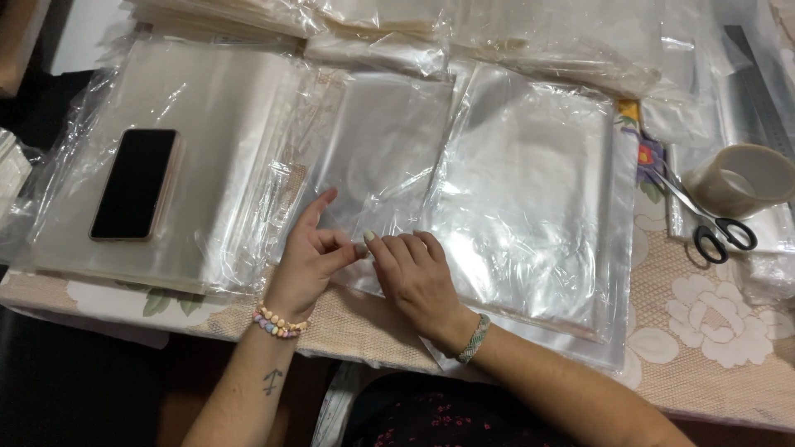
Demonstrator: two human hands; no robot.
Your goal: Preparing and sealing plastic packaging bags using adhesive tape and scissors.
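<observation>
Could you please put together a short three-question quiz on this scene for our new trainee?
1. True or false: the black smartphone lies screen-up on a stack of clear plastic sheets, away from both hands.
2. Which thing lies beside the black-handled metal scissors? A) a roll of clear tape B) a red stapler C) a glass jar
3. Fill in: the left hand and right hand meet with their fingers at the near edge of a clear plastic ____.

Key: 1 true; 2 A; 3 bag.
</observation>
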